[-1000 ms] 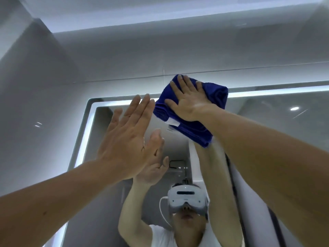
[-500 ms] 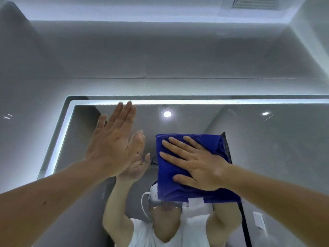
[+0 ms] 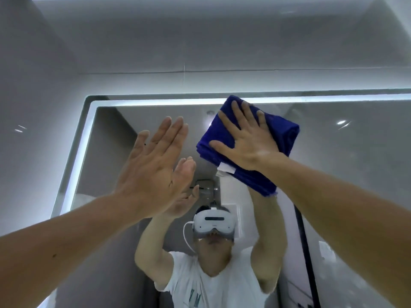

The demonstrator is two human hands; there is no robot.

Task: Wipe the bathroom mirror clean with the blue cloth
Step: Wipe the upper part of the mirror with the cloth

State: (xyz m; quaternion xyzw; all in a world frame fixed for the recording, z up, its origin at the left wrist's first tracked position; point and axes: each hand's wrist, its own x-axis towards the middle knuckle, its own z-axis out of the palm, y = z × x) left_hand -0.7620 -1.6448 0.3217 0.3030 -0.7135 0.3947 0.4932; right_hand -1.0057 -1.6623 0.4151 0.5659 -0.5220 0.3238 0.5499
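Note:
The bathroom mirror [image 3: 355, 165] fills the wall ahead, framed by a lit white strip along its top and left edges. A folded blue cloth [image 3: 282, 132] with a white tag lies flat against the glass near the top edge. My right hand [image 3: 246, 138] presses on it with fingers spread and straight. My left hand [image 3: 155, 167] is raised to the left of the cloth, fingers straight and together, palm toward the glass; whether it touches the mirror is unclear.
Grey tiled wall [image 3: 200, 52] rises above the mirror and to its left. The glass reflects a person in a white shirt with a white headset [image 3: 212, 223], both arms raised, and a dark door frame at the right.
My right hand slid the cloth from the middle of the mirror up and to the right, to the top edge. My left hand stayed raised in roughly the same place.

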